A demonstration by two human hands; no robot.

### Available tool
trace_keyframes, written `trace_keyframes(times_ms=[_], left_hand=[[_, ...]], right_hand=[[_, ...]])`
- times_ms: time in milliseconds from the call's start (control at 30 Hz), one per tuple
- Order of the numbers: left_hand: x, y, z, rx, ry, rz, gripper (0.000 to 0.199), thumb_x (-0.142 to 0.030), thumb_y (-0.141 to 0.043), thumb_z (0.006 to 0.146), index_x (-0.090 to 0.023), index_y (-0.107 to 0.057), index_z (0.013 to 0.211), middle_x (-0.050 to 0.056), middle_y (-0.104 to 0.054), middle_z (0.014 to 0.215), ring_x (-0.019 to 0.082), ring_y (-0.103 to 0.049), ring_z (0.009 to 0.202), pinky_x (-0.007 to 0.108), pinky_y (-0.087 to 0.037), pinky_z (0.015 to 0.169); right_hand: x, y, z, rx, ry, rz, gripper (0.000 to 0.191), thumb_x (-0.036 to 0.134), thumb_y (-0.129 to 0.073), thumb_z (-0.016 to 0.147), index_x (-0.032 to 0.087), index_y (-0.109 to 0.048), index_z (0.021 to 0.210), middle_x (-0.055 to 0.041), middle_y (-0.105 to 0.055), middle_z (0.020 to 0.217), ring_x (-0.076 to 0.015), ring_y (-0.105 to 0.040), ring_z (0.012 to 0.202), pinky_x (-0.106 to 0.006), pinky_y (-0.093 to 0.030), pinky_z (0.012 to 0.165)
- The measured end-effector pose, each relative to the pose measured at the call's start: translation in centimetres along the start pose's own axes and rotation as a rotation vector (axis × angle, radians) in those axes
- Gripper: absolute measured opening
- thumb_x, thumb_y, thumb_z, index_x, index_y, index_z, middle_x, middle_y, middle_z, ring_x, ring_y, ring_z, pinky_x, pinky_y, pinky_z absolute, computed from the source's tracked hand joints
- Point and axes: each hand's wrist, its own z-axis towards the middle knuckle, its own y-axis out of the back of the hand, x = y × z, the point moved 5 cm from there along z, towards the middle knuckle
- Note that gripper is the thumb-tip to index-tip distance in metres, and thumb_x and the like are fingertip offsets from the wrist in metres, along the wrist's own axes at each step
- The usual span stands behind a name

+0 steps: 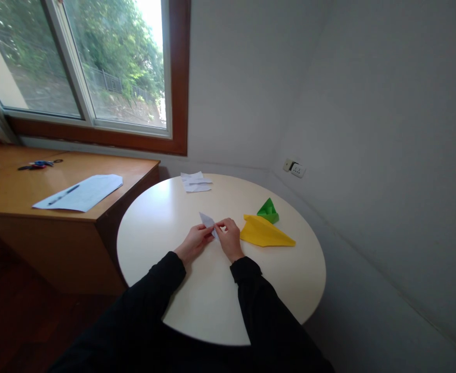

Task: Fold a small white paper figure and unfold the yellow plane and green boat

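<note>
Between my two hands is a small piece of folded white paper [207,219], its pointed end sticking up to the far left. My left hand [194,242] grips it from the left side, fingers closed on its lower edge. My right hand [230,238] pinches the same paper from the right, with thumb and fingertips together. Fingers hide the paper's lower part. Just right of my right hand lies a yellow paper plane [267,231]. Behind the plane sits a green folded paper shape [268,210], with a peak standing up.
Several white paper pieces [195,182] lie at the far edge of the round white table [150,217]. On the wooden desk [142,171] to the left are paper sheets [96,191], a pen [65,194] and scissors [39,165]. A wall with a socket [298,170] stands on the right.
</note>
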Motion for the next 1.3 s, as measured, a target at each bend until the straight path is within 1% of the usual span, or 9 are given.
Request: trace_keyframes(times_ms=[267,433,633,733,800,933,1067,1200,1300], left_hand=[[0.2,0.3,0.2,-0.024,-0.008,-0.036,0.007,-0.011,-0.068,0.071,-0.007,-0.064,0.067,0.007,-0.063,0.066,0.009,-0.059,0.063,0.019,-0.05,0.064],[-0.1,0.5,0.4,-0.038,-0.057,-0.03,0.01,-0.015,-0.071,0.069,-0.008,-0.063,0.066,0.007,-0.064,0.067,0.01,-0.06,0.063,0.02,-0.048,0.063],[-0.6,0.8,0.4,-0.06,-0.087,0.017,0.017,-0.022,-0.074,0.065,-0.009,-0.064,0.07,0.007,-0.065,0.066,0.012,-0.06,0.063,0.023,-0.047,0.065],[-0.9,0.8,0.2,-0.067,-0.096,0.033,0.021,-0.024,-0.077,0.06,-0.01,-0.064,0.069,0.006,-0.065,0.067,0.011,-0.06,0.063,0.024,-0.047,0.065],[-1.1,0.7,0.1,-0.074,-0.11,0.051,0.022,-0.025,-0.078,0.058,-0.01,-0.064,0.067,0.006,-0.065,0.067,0.011,-0.059,0.063,0.024,-0.047,0.066],[-1.5,0.4,-0.2,-0.076,-0.144,0.098,0.024,-0.028,-0.078,0.055,-0.01,-0.064,0.065,0.007,-0.066,0.068,0.013,-0.059,0.064,0.026,-0.047,0.068],[-2.0,0.4,-0.3,-0.077,-0.204,0.124,0.026,-0.03,-0.078,0.054,-0.011,-0.065,0.065,0.006,-0.065,0.068,0.014,-0.058,0.066,0.027,-0.045,0.07],[-2.2,0.4,-0.3,-0.077,-0.222,0.137,0.027,-0.031,-0.078,0.053,-0.011,-0.065,0.064,0.006,-0.064,0.066,0.013,-0.057,0.065,0.027,-0.044,0.069],[-2.2,0.1,-0.5,-0.065,-0.199,0.116,0.026,-0.03,-0.078,0.053,-0.011,-0.065,0.065,0.006,-0.065,0.067,0.013,-0.057,0.065,0.027,-0.043,0.07]], right_hand=[[0.4,-0.7,-0.2,0.099,0.134,-0.13,0.015,0.012,-0.05,0.079,0.018,-0.064,0.077,-0.0058,-0.061,0.078,-0.0198,-0.053,0.08,-0.032,-0.046,0.073],[0.6,-0.9,-0.3,0.114,0.153,-0.15,0.02,0.012,-0.05,0.079,0.018,-0.068,0.084,-0.0083,-0.061,0.087,-0.0208,-0.053,0.086,-0.034,-0.047,0.078],[0.6,-1.2,-0.4,0.134,0.139,-0.091,0.023,0.015,-0.049,0.079,0.019,-0.069,0.091,-0.0087,-0.061,0.092,-0.0203,-0.054,0.091,-0.035,-0.048,0.082],[0.4,-1.0,-0.3,0.109,0.107,-0.025,0.02,0.018,-0.05,0.08,0.019,-0.069,0.085,-0.0085,-0.062,0.09,-0.0195,-0.056,0.089,-0.035,-0.048,0.082],[0.2,-0.9,-0.3,0.097,0.056,0.046,0.017,0.021,-0.051,0.079,0.019,-0.068,0.079,-0.0079,-0.063,0.088,-0.0187,-0.058,0.086,-0.033,-0.05,0.077],[-0.5,-0.7,-0.1,0.056,-0.131,0.182,0.015,0.028,-0.053,0.077,0.017,-0.064,0.074,-0.0056,-0.064,0.079,-0.017,-0.06,0.076,-0.027,-0.049,0.061],[-1.3,-0.7,-0.1,0.041,-0.304,0.262,0.021,0.036,-0.058,0.073,0.016,-0.062,0.077,-0.0049,-0.066,0.073,-0.0175,-0.062,0.069,-0.027,-0.048,0.058],[-1.5,-1.2,-0.2,0.111,-0.305,0.286,0.024,0.039,-0.057,0.074,0.017,-0.063,0.072,-0.0047,-0.067,0.07,-0.0177,-0.062,0.067,-0.028,-0.048,0.06],[-1.6,-1.3,-0.2,0.121,-0.282,0.281,0.025,0.04,-0.055,0.075,0.017,-0.062,0.069,-0.0041,-0.067,0.068,-0.0172,-0.061,0.065,-0.028,-0.048,0.059]])
